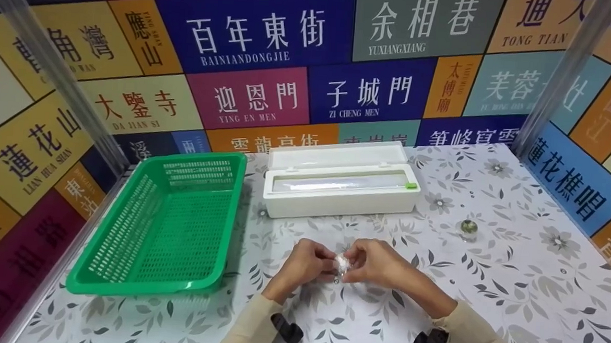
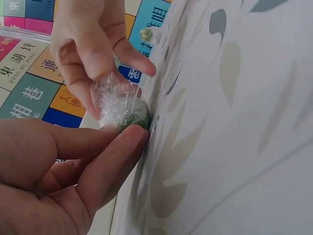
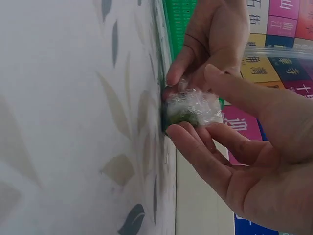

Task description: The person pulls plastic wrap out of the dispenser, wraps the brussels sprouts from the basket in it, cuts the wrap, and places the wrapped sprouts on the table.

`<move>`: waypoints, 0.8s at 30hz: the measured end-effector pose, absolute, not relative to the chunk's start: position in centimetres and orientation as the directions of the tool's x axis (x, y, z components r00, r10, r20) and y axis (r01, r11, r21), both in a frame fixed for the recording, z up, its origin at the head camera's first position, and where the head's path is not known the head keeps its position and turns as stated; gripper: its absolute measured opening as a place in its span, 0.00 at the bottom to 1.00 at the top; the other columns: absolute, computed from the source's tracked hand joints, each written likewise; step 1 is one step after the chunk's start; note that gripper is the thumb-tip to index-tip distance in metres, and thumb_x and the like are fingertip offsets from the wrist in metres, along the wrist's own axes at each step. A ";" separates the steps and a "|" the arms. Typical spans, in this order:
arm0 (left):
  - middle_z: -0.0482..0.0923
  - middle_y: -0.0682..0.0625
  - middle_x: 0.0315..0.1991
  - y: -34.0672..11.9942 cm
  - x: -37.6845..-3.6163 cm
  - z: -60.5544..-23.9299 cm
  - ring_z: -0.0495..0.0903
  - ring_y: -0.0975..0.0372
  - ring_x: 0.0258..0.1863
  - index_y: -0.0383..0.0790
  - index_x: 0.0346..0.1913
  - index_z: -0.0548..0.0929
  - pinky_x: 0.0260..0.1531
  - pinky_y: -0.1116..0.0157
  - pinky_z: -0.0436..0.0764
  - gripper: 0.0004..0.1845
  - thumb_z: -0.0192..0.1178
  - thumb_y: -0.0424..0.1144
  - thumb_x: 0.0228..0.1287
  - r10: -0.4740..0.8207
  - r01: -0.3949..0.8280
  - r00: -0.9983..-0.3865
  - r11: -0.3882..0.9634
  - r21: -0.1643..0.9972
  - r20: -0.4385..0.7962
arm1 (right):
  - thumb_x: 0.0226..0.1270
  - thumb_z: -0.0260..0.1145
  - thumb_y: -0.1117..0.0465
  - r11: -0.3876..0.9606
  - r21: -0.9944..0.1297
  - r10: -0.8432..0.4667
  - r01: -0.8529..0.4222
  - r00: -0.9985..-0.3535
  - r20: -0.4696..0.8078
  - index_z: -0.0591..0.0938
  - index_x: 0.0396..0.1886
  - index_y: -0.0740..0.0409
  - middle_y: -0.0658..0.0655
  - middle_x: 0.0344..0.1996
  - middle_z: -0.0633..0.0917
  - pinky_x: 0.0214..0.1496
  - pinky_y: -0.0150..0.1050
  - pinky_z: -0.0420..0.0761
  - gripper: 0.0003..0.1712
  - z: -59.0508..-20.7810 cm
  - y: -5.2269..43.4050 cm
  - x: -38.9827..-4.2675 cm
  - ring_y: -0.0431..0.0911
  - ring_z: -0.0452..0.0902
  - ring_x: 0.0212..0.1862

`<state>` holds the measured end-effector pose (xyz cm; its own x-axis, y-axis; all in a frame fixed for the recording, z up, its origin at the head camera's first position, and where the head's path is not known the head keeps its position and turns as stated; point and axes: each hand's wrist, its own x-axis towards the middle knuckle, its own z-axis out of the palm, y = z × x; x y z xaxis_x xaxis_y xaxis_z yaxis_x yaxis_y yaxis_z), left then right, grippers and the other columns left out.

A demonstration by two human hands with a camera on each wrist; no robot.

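A small round green thing bundled in crumpled cling film (image 1: 341,265) is held low over the tabletop, between both hands. My left hand (image 1: 305,264) pinches its green underside between thumb and fingers. On the opposite side my right hand (image 1: 379,263) has its thumb and fingers around the bundle. In the left wrist view, the clear film (image 2: 115,100) stands up in wrinkled folds above the green part (image 2: 139,115). The right wrist view shows green (image 3: 182,117) through the film, with right fingertips against it. What the green thing is cannot be made out.
Beyond the hands stands a white cling film box (image 1: 340,207), its lid raised, with a green slider (image 1: 411,186) at its right end. A green plastic basket (image 1: 224,230) is on the left. Another film-wrapped green ball (image 1: 468,229) sits on the right. Sign-patterned panels (image 1: 260,38) enclose the table.
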<state>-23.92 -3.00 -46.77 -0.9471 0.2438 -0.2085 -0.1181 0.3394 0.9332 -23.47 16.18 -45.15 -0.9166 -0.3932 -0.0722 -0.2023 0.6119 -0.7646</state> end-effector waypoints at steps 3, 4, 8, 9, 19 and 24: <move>0.88 0.40 0.32 -2.9 -23.8 -46.7 0.89 0.57 0.26 0.28 0.38 0.88 0.28 0.67 0.87 0.05 0.67 0.23 0.58 0.261 -0.082 -0.949 0.341 0.936 -0.179 | 0.45 0.82 0.63 0.619 -0.746 -0.371 -0.246 -0.929 -0.002 0.83 0.34 0.59 0.53 0.27 0.86 0.33 0.30 0.79 0.18 -45.5 16.0 -23.5 0.39 0.79 0.30; 0.88 0.40 0.32 -2.9 -23.8 -46.7 0.89 0.56 0.26 0.28 0.37 0.87 0.28 0.66 0.87 0.05 0.67 0.22 0.58 0.265 -0.075 -0.949 0.339 0.938 -0.172 | 0.45 0.82 0.65 0.615 -0.748 -0.361 -0.249 -0.932 0.013 0.83 0.32 0.59 0.53 0.27 0.86 0.32 0.29 0.79 0.17 -45.6 16.0 -23.5 0.38 0.78 0.30; 0.88 0.39 0.32 -2.9 -23.8 -46.8 0.89 0.56 0.26 0.27 0.36 0.87 0.29 0.65 0.88 0.04 0.67 0.21 0.57 0.281 -0.065 -0.946 0.322 0.944 -0.161 | 0.46 0.80 0.69 0.579 -0.779 -0.344 -0.240 -0.938 0.033 0.84 0.29 0.62 0.56 0.25 0.88 0.30 0.28 0.79 0.12 -45.8 16.0 -23.5 0.38 0.79 0.28; 0.88 0.39 0.32 -2.9 -23.8 -46.8 0.89 0.55 0.27 0.27 0.36 0.87 0.29 0.65 0.88 0.04 0.67 0.21 0.57 0.286 -0.060 -0.945 0.323 0.944 -0.157 | 0.47 0.78 0.71 0.566 -0.789 -0.349 -0.239 -0.937 0.034 0.85 0.29 0.62 0.57 0.25 0.88 0.30 0.28 0.80 0.10 -45.9 16.0 -23.5 0.38 0.79 0.27; 0.86 0.48 0.26 -2.9 -23.8 -46.6 0.79 0.67 0.22 0.33 0.28 0.87 0.23 0.74 0.76 0.06 0.75 0.29 0.49 0.285 0.059 -0.954 0.484 0.873 -0.093 | 0.58 0.70 0.70 0.583 -0.769 -0.400 -0.261 -0.917 0.008 0.87 0.32 0.59 0.55 0.32 0.90 0.38 0.30 0.80 0.04 -45.6 16.4 -23.5 0.41 0.83 0.35; 0.85 0.48 0.23 -2.8 -23.8 -46.7 0.76 0.68 0.19 0.33 0.26 0.87 0.21 0.75 0.73 0.06 0.76 0.29 0.48 0.270 0.076 -0.960 0.489 0.869 -0.068 | 0.61 0.70 0.63 0.553 -0.782 -0.476 -0.288 -0.879 -0.013 0.85 0.37 0.60 0.55 0.31 0.88 0.34 0.30 0.79 0.05 -45.4 16.6 -23.5 0.39 0.80 0.32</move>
